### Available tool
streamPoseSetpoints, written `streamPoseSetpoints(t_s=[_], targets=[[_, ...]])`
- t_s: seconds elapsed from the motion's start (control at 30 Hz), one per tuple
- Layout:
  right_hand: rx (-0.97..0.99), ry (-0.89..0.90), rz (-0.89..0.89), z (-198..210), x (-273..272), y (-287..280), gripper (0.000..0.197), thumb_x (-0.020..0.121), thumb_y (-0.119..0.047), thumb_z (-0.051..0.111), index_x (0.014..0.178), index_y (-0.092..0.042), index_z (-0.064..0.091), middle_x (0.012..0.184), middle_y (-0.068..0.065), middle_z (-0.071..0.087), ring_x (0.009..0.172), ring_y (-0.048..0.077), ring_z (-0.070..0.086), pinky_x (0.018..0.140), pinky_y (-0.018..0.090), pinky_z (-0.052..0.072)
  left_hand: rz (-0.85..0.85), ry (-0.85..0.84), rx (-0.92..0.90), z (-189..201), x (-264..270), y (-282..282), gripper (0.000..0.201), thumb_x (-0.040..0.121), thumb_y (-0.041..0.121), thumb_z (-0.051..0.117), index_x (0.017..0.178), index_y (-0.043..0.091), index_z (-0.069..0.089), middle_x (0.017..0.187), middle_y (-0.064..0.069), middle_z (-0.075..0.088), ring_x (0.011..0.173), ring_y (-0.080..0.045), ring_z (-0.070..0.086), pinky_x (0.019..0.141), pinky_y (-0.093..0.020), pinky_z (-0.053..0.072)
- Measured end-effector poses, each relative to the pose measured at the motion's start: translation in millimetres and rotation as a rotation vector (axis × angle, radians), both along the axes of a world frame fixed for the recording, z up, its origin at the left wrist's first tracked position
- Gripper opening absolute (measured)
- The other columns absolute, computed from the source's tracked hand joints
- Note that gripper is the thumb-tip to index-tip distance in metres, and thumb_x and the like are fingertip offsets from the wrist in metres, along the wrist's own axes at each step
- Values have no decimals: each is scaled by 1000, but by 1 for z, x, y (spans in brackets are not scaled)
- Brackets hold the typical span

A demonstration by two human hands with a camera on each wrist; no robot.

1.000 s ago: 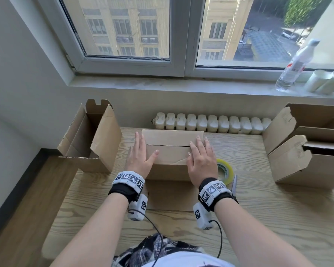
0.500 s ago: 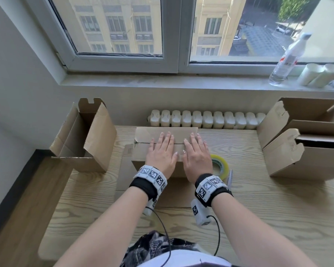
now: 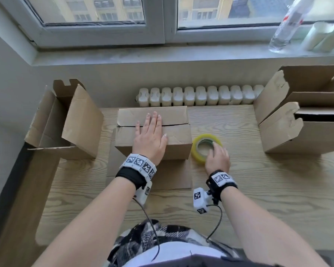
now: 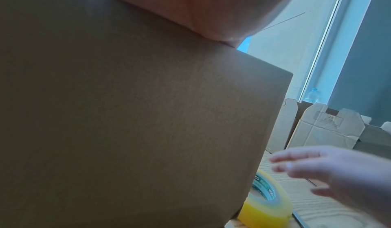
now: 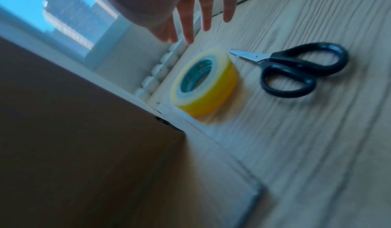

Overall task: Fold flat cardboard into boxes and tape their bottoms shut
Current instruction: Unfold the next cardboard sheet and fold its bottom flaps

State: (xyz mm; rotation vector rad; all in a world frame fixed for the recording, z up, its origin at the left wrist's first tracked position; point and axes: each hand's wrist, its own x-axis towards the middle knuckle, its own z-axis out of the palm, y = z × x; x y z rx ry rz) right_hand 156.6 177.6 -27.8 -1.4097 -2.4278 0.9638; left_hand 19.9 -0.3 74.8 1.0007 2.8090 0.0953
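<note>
Our left hand point(image 3: 149, 140) presses flat on the brown cardboard box point(image 3: 152, 132) flaps; our right hand point(image 3: 217, 160) hovers spread, empty, over the yellow tape roll point(image 3: 201, 153) — ease off, and the flaps may spring open.

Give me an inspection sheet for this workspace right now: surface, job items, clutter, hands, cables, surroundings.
Surface: light wood-grain table.
Job's things: brown cardboard box, flaps folded shut, seam untaped; yellow roll of tape flat beside it; black-handled scissors beside the roll; flat cardboard sheet under the box.
Clutter: open folded boxes at left and right.
Hands: left hand pressing flat on the flaps; right hand open over the roll, no grip seen.
Cables: black wrist-camera cables hanging toward the lap.
Surroundings: window, sill with clear plastic bottle, white radiator.
</note>
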Motion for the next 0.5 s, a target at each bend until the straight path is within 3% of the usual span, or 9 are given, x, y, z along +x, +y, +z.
streamPoseSetpoints(t_s=[0.13, 0.27, 0.37, 0.5], targets=[[77, -302, 296, -20, 7, -4, 53, 90, -22, 61, 141, -21, 47, 149, -1, 44, 148, 24, 18, 120, 44, 15, 13, 23, 14, -3, -1, 0, 64, 101, 44, 12, 156, 17, -5, 164, 2, -12, 151, -14, -14, 123, -46, -2], [212, -583, 409, -33, -5, -10, 45, 93, -33, 57, 135, -21, 45, 148, -2, 42, 150, 27, 8, 119, 53, 3, 17, 24, 24, -6, -3, 1, 68, 96, 47, 7, 157, 17, -2, 165, 2, -9, 151, -15, -11, 123, -47, -1], [274, -634, 417, -34, -16, -9, 33, 96, -34, 51, 125, -18, 53, 137, 0, 53, 149, 25, 15, 117, 55, -1, 17, 24, 23, -7, -5, 2, 68, 97, 47, 8, 157, 16, -2, 165, 1, -8, 151, -15, -11, 123, -45, -3], [196, -566, 356, -32, -25, -1, 28, 97, -33, 52, 118, -16, 58, 128, 2, 60, 142, 21, 32, 120, 51, -2, 15, 34, 27, -6, -6, 1, 68, 98, 46, 10, 157, 16, 0, 165, 1, -6, 152, -16, -9, 123, -46, -1]])
